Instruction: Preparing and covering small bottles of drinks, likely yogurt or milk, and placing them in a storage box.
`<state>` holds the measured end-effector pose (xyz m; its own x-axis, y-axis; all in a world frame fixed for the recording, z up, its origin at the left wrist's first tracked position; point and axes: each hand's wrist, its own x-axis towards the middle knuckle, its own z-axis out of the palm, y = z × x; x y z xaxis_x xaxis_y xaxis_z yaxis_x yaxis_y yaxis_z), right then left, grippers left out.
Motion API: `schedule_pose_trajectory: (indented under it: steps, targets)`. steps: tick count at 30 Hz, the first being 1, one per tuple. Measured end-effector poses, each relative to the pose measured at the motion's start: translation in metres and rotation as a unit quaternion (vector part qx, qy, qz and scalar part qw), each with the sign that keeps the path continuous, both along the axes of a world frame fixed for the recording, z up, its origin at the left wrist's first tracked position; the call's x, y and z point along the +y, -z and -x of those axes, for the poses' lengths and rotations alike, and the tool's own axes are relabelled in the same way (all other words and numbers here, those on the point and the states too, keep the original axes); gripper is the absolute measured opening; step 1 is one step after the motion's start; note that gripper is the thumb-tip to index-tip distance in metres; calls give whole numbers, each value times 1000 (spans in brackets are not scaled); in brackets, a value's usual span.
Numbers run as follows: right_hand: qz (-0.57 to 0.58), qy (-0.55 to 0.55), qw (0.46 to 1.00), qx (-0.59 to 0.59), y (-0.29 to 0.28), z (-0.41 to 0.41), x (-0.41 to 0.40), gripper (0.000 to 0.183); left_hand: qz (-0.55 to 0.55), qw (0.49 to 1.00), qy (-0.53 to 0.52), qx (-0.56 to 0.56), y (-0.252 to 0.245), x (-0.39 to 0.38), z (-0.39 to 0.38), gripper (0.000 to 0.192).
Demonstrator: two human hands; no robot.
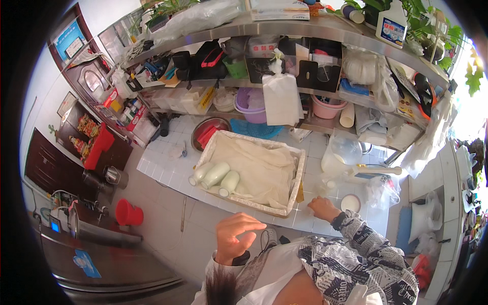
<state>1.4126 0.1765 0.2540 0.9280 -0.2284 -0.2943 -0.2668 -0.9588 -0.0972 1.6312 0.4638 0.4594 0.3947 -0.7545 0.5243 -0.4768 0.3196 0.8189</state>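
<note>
My left hand (237, 233) is raised in front of the table's near edge, fingers bent and thumb apart, with nothing in it. My right hand (322, 207) reaches over the tiled table top, near the right corner of a cloth-lined rectangular tray (300, 173); whether its fingers hold anything is too small to tell. Several pale green bottle-shaped items (215, 175) lie side by side in the tray's left front corner, on cream cloth (259, 171). A small round container with white contents (350, 203) stands right of my right hand.
Behind the tray are a metal bowl with red items (211, 131) and a blue mat (255, 129). A large translucent jug (336, 158) and a plastic bag (383, 190) are at the right. Loaded steel shelves (289, 26) span the back. A red bucket (129, 212) stands on the floor.
</note>
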Motion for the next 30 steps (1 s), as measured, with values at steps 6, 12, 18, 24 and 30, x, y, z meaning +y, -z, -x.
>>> schedule_pose_trajectory:
  steps: [6,12,18,24,30]
  targets:
    - [14,59,996,-71,-4,3,5,17,-19,1000,-8,-17,-3,0,-3,14]
    - [2,97,995,-26,-2,4,1,23,-38,999,-22,12,-8,-3,-13,13]
    - [-19,97,995,-9,-7,-2,-3,21,-67,995,-42,61,-24,7,-46,16]
    - [-71,86,994,-7,-11,-5,1,23,-93,975,-3,200,-47,12,-105,30]
    - [-70,102,992,8,-6,-1,-7,25,-76,908,142,387,-100,-70,-212,44]
